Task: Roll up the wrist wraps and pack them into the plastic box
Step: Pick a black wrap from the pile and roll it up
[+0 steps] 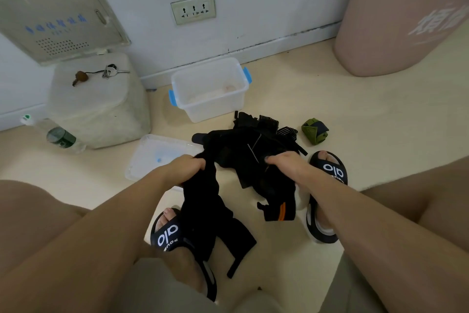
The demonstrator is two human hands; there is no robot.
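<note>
A heap of black wrist wraps (256,142) lies on the floor in front of me. My left hand (186,168) grips one black wrap (210,216), which hangs down over my left foot. My right hand (286,161) holds another part of the black bundle, and a piece with an orange stripe (281,211) dangles below it. The clear plastic box (210,107) with blue latches stands open by the wall and looks nearly bare inside. Its clear lid (152,155) lies on the floor to the left. A rolled green wrap (314,131) sits to the right of the heap.
A white block (99,107) with keys (109,71) on top stands at the left, with a plastic bottle (58,135) lying beside it. A large pink bin (401,16) is at the back right. My feet in black sandals (327,170) flank the heap.
</note>
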